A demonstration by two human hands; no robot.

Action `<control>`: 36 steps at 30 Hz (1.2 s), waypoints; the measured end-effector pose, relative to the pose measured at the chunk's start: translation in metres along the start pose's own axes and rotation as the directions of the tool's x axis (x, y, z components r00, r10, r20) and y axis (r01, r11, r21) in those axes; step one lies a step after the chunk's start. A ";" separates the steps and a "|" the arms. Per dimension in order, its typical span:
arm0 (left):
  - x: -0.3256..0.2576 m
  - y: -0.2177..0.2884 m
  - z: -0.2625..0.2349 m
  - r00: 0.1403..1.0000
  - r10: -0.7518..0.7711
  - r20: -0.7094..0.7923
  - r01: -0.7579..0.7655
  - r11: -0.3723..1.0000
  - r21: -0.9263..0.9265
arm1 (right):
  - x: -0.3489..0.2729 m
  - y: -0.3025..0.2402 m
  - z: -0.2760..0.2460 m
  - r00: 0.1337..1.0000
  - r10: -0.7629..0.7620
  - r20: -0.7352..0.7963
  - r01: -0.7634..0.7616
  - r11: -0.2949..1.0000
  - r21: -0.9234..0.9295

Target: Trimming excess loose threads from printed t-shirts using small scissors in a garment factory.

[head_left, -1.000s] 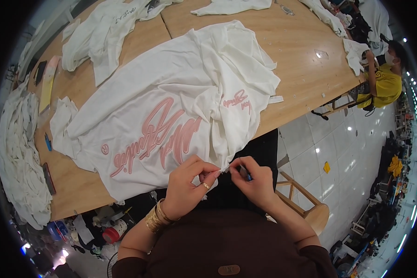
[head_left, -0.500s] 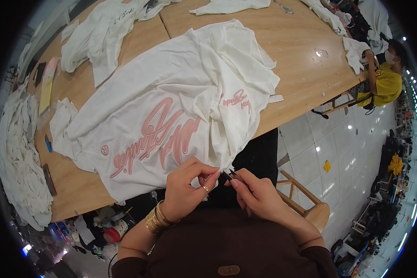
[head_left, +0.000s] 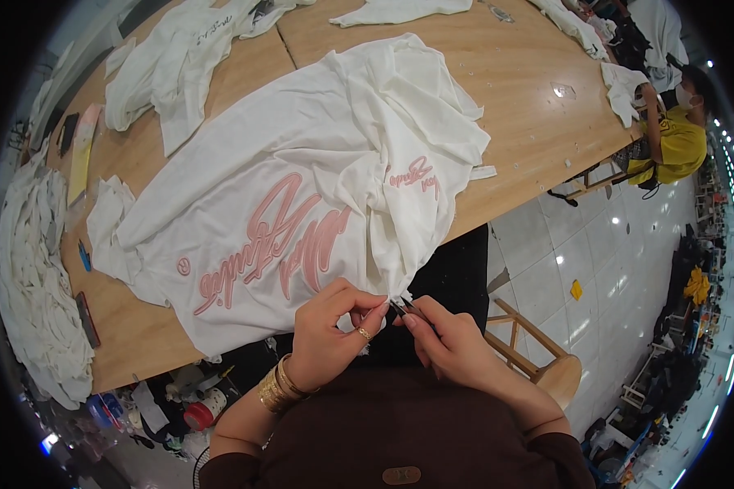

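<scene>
In the head view, a pink-lettered white garment (head_left: pixel 245 155) lies spread on the worktop (head_left: pixel 530 114), its longer spread running roughly along the near edge. One gathered end (head_left: pixel 395 273) drops over that edge toward the person, straight ahead of both hands. The left hand (head_left: pixel 328 326), closer to the fabric, pinches its tip between thumb and forefinger. The right hand (head_left: pixel 457 342) grips a small dark tool (head_left: pixel 409 310) angled in from the right, point just beside the pinch; whether it touches cloth is too small to tell. At the worktop's right end, a co-worker in yellow (head_left: pixel 678 148) handles white fabric (head_left: pixel 624 94).
</scene>
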State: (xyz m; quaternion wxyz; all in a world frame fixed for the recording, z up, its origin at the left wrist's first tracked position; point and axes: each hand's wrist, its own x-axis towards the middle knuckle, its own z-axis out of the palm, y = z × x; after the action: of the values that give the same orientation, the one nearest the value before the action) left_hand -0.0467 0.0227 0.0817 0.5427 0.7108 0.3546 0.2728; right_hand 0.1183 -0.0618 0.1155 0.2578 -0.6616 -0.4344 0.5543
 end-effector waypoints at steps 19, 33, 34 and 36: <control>-0.001 0.003 -0.002 0.997 0.081 0.019 -0.082 0.996 0.043 | 0.016 0.028 0.009 0.989 0.020 -0.144 0.044 0.902 0.430; -0.002 0.004 -0.005 0.999 0.034 0.028 -0.035 0.999 0.030 | 0.031 0.034 0.004 0.769 -0.290 -0.569 0.187 0.954 -0.233; -0.002 0.003 -0.006 0.999 0.033 0.024 -0.034 0.999 0.031 | 0.028 0.031 0.000 0.792 -0.273 -0.546 0.207 0.961 -0.181; -0.002 0.003 -0.005 0.998 0.050 0.031 -0.051 0.998 0.036 | 0.021 0.018 -0.003 0.865 -0.250 -0.435 0.213 0.968 -0.132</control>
State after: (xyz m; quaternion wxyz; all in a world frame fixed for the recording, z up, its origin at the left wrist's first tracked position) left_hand -0.0511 0.0238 0.0859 0.5277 0.7335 0.3334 0.2691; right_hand 0.1263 -0.0525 0.0904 0.3890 -0.7243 -0.4609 0.3340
